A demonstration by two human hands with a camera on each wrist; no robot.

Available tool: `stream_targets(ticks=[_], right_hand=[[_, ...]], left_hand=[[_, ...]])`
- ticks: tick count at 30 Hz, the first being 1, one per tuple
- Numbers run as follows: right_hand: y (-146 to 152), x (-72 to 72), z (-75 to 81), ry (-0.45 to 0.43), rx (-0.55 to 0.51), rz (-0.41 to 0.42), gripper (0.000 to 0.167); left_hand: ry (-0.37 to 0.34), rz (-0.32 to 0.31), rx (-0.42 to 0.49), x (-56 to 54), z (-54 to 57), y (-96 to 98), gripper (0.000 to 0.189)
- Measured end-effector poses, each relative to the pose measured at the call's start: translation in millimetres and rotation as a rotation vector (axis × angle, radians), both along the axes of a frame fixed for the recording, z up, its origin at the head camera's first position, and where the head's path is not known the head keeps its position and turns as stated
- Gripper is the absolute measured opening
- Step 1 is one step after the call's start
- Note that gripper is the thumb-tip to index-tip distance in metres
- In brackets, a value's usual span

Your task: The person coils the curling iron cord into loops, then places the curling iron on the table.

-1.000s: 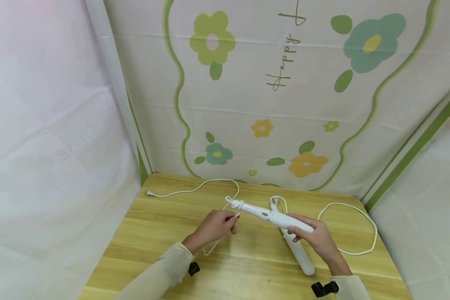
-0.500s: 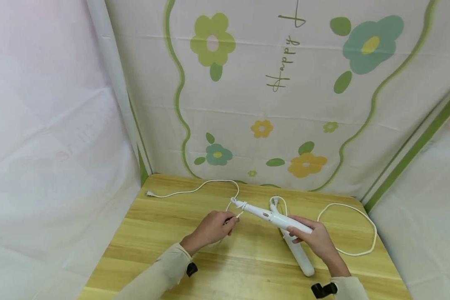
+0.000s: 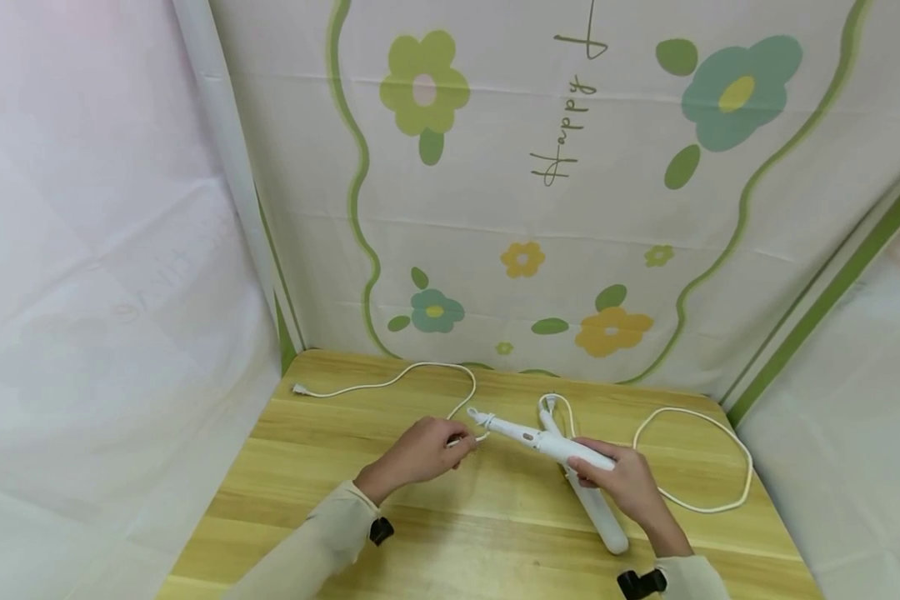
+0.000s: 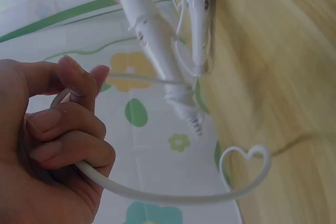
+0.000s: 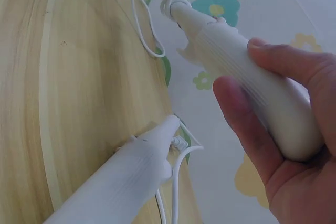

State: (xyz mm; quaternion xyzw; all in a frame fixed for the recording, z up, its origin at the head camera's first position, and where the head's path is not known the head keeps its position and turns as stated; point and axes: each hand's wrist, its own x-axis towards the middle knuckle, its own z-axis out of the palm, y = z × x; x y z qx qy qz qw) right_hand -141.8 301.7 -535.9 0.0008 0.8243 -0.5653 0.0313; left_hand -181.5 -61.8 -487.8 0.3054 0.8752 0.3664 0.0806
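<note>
In the head view my right hand (image 3: pixel 621 479) grips the thick body of a white hair straightener (image 3: pixel 566 447), raised over the table with its narrow cord end pointing left. My left hand (image 3: pixel 420 452) pinches the white power cord (image 4: pixel 157 198) just left of that end. Its other fingers curl over the cord in the left wrist view, where a stretch runs to a turn around the straightener's narrow end (image 4: pixel 181 95). A second white straightener (image 3: pixel 598 517) lies on the table beneath the held one; its body also shows in the right wrist view (image 5: pixel 121 182).
A plug (image 3: pixel 299 389) ends a cord near the wooden table's (image 3: pixel 465 550) back left corner. Another cord loop (image 3: pixel 748 467) lies at the right. The second straightener's cord and plug (image 3: pixel 549 403) sit by its narrow end. A flowered cloth (image 3: pixel 495 167) hangs behind the table.
The cord turns around the held straightener's narrow end have become fewer. That end has shifted slightly right and down. My left hand still pinches the cord, and the cord loop below it no longer shows.
</note>
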Motion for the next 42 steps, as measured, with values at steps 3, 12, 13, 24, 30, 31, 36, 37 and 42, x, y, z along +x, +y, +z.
stream_targets(ticks=[3, 12, 13, 24, 30, 31, 36, 37, 42], right_hand=[[1, 1.3, -1.3, -0.02, 0.004, 0.064, 0.052], [7, 6.7, -1.7, -0.008, -0.025, 0.343, 0.047], [8, 7.7, -1.2, -0.003, -0.031, 0.366, 0.046], [17, 12.9, 7.9, 0.071, -0.211, 0.536, 0.038], [21, 11.1, 10.2, 0.131, -0.326, 0.571, 0.038], [21, 10.9, 10.4, 0.139, -0.34, 0.576, 0.038], [25, 9.7, 10.8, 0.187, -0.345, 0.543, 0.039], [25, 9.5, 10.8, 0.195, -0.339, 0.524, 0.04], [25, 7.2, 11.3, 0.224, -0.325, 0.415, 0.04]], left_hand=[[0.04, -0.008, -0.011, -4.3, 7.2, -3.8, 0.023], [0.151, -0.059, -0.042, -17.4, 19.0, -14.1, 0.021], [0.157, -0.063, -0.043, -18.3, 19.6, -14.6, 0.021], [0.165, -0.064, -0.014, -25.9, 12.8, -16.8, 0.022], [0.138, -0.072, 0.0, -27.0, 5.2, -17.0, 0.024], [0.134, -0.074, 0.0, -27.0, 3.6, -16.8, 0.024], [0.154, -0.078, -0.021, -24.6, -3.5, -14.5, 0.022], [0.148, -0.077, -0.02, -23.6, -4.8, -13.7, 0.02], [0.063, -0.053, -0.021, -18.6, -10.6, -7.9, 0.019]])
